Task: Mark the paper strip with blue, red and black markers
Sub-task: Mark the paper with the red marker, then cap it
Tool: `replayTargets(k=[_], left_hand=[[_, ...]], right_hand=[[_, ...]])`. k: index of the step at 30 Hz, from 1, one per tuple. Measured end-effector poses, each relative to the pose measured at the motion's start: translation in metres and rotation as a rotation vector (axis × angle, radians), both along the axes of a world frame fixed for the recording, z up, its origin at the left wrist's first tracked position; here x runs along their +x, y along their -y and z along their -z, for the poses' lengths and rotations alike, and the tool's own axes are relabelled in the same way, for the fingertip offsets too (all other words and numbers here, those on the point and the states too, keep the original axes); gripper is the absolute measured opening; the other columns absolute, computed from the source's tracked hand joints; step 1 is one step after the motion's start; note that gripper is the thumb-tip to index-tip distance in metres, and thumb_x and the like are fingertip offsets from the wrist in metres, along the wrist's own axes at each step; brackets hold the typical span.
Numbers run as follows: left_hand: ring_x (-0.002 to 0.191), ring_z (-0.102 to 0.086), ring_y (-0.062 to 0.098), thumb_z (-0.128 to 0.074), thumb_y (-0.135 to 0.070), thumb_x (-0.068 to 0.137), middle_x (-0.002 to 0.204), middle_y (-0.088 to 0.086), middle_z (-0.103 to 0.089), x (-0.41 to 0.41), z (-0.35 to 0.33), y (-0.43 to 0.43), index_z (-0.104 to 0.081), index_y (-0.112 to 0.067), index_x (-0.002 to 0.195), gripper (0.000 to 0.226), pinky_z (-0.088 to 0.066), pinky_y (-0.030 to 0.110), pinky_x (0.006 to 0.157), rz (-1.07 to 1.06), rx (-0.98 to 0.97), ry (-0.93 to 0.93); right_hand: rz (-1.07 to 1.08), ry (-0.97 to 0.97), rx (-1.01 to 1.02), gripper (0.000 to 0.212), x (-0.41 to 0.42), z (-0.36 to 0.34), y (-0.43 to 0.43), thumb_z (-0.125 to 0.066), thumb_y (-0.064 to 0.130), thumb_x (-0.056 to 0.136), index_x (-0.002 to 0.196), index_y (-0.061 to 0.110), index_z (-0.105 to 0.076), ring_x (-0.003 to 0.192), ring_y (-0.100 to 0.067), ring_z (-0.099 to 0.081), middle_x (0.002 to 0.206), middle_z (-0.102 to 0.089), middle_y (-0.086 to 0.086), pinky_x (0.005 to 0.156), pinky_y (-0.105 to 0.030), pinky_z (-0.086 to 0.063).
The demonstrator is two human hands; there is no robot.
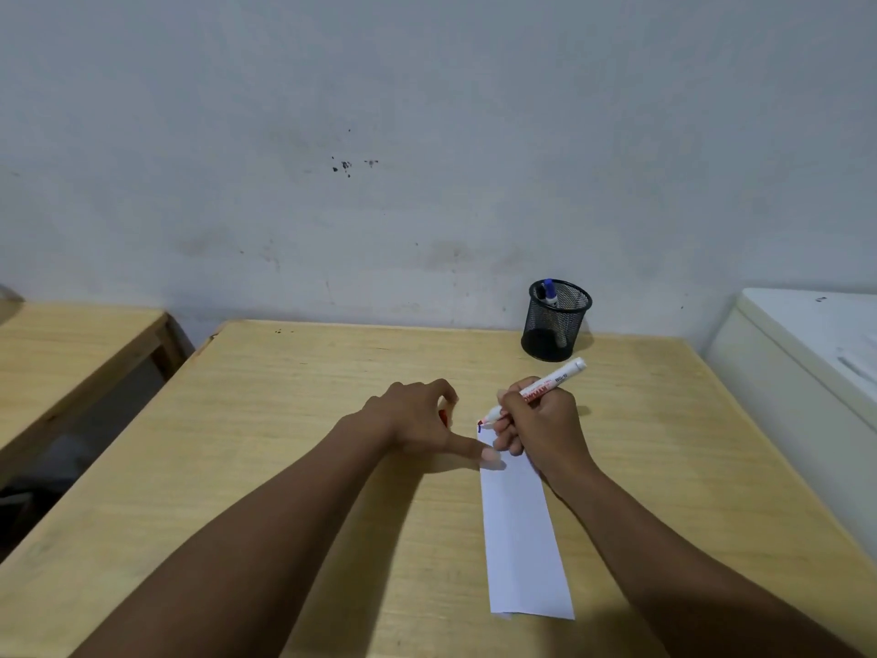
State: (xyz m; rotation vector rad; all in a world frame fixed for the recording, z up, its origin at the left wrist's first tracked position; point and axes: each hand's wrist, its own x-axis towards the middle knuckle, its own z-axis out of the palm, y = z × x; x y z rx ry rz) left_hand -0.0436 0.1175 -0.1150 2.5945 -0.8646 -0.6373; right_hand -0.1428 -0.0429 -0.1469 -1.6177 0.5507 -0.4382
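Note:
A white paper strip (pixel 519 534) lies lengthwise on the wooden table (pixel 284 420). My right hand (pixel 541 425) grips a red marker (pixel 553 379), uncapped, with its tip touching the strip's far left corner, where a small blue and red mark shows. My left hand (pixel 417 420) presses the strip's left edge with its thumb. Its curled fingers hold a small red thing, apparently the marker's cap (pixel 443 416). A blue marker (pixel 549 292) stands in the black mesh pen cup (pixel 556 325) by the wall.
The pen cup stands at the table's far right, close behind my right hand. A second wooden table (pixel 71 353) is on the left across a gap. A white cabinet or appliance (pixel 807 353) borders the table's right edge. A grey wall lies behind.

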Motion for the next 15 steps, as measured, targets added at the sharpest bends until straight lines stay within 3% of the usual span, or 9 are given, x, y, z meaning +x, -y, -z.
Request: replayTargets(k=[6, 15], left_hand=[[0.116, -0.051, 0.02, -0.068, -0.095, 0.038, 0.114, -0.01, -0.061, -0.0073, 0.0074, 0.0053, -0.044, -0.039, 0.135, 0.115, -0.045, 0.045, 0.1, -0.042, 0.075, 0.126], [0.129, -0.042, 0.024, -0.072, -0.09, 0.043, 0.129, -0.005, -0.057, -0.0109, 0.01, 0.0086, -0.038, -0.038, 0.138, 0.114, -0.04, 0.047, 0.103, -0.056, 0.114, 0.121]], right_hand=[[0.002, 0.014, -0.032, 0.017, -0.004, -0.0001, 0.0014, -0.063, 0.013, 0.096, 0.081, 0.006, -0.063, 0.05, -0.027, -0.068, 0.061, -0.073, -0.011, 0.049, -0.029, -0.052], [0.049, -0.054, -0.31, 0.011, -0.0075, 0.0059, -0.0059, -0.073, 0.019, 0.09, 0.081, 0.014, -0.068, 0.052, -0.015, -0.075, 0.061, -0.076, 0.005, 0.059, -0.037, -0.064]])
